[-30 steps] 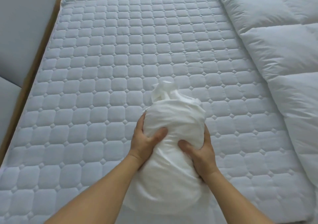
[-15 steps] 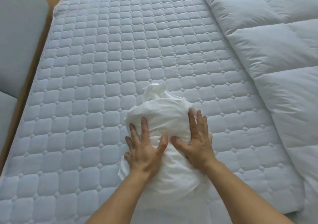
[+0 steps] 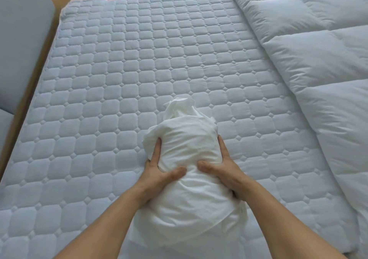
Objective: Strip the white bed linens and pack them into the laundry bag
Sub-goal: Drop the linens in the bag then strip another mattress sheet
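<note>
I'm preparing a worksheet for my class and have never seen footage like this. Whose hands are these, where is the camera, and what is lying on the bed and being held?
There is no machine here: these are a person's two bare hands, filmed by one wide-angle camera worn on the head, looking forward and down. That is why both forearms enter from the bottom edge. The surface is a pale blue quilted mattress. Along its right side lies a puffy white duvet. Near the person sits a stuffed white cloth bundle with a gathered top, probably the packed laundry bag. The left hand and the right hand hold its sides, thumbs pressed into the front. A grey padded panel stands to the left.
</note>
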Motion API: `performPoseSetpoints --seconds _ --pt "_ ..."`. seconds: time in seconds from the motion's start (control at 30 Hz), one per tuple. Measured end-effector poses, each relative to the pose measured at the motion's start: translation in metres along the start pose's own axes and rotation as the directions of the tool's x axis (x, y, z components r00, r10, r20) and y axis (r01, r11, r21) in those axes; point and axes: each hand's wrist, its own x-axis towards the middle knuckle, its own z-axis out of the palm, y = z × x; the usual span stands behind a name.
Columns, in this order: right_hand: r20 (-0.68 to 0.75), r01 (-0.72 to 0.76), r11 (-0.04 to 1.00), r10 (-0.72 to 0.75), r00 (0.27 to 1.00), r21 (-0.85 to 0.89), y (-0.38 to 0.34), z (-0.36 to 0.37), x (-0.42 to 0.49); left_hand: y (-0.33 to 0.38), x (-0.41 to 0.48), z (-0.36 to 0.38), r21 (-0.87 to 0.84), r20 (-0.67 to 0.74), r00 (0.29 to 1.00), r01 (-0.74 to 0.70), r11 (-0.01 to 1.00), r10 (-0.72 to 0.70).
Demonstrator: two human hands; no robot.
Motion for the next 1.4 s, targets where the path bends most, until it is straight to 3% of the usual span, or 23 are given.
performPoseSetpoints --seconds 0.1,0.5,0.63,0.8,0.93,1.03,1.2,1.4 --pt "0.022 0.007 0.998 -0.009 1.000 0.066 0.006 0.004 -0.010 -0.006 -0.008 -0.002 -0.091 0.065 0.997 -0.032 0.995 0.038" --pt "0.057 -0.006 0.983 -0.005 0.998 0.183 0.038 0.023 -0.069 -0.029 -0.052 0.008 -0.128 0.148 0.983 -0.087 0.988 0.106" --pt "0.024 -0.010 0.970 0.004 1.000 0.244 0.046 0.029 -0.083 -0.028 -0.063 0.005 -0.155 0.200 0.977 -0.038 0.987 0.069" --pt "-0.072 0.074 0.964 -0.058 0.996 0.255 0.033 0.030 -0.122 -0.017 -0.097 0.008 -0.210 0.186 0.975 -0.084 0.974 0.125" --pt "-0.142 0.216 0.962 -0.193 0.971 0.169 -0.043 -0.006 -0.161 0.051 -0.126 0.009 -0.280 0.163 0.952 -0.208 0.937 0.260" --pt "-0.222 0.367 0.921 -0.334 0.916 0.130 -0.113 -0.041 -0.205 0.132 -0.150 0.008 -0.271 0.161 0.896 -0.364 0.891 0.415" --pt "-0.423 0.549 0.834 -0.482 0.767 0.045 -0.194 -0.096 -0.305 0.275 -0.202 0.026 -0.188 0.243 0.749 -0.586 0.788 0.616" --pt "-0.574 0.666 0.744 -0.564 0.593 -0.043 -0.227 -0.172 -0.424 0.386 -0.281 0.102 -0.152 0.344 0.610 -0.715 0.683 0.714"
